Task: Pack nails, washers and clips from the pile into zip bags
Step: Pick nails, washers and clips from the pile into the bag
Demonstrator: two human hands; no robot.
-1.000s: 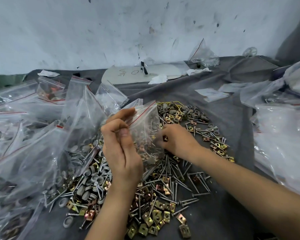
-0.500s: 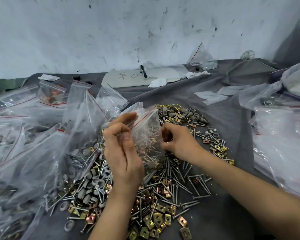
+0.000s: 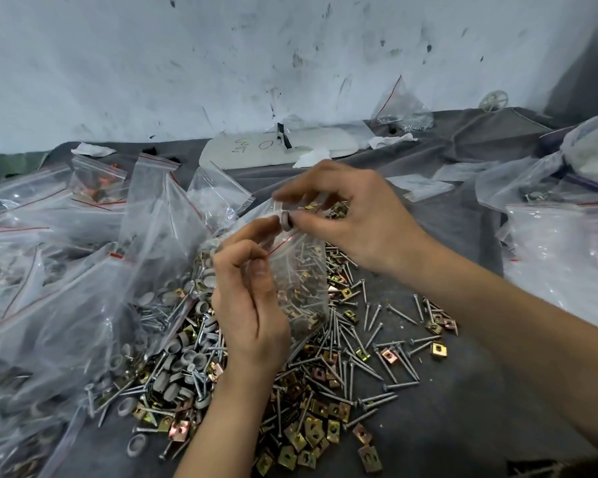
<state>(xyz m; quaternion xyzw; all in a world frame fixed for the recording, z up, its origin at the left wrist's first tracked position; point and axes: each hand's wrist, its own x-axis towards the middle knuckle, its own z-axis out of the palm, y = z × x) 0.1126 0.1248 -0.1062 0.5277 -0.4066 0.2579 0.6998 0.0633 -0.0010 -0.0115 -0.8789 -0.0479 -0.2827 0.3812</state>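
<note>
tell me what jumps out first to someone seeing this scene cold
Centre frame, the left hand pinches a clear zip bag at its mouth while the right hand holds a grey washer at that opening. Below them a pile of nails, clips and washers sprawls over the dark cloth, with a heap of filled bags at left.

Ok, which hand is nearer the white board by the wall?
Right. The right hand is just in front of the board, pinching a washer; the left hand sits lower, closer to the person, holding the bag.
</note>
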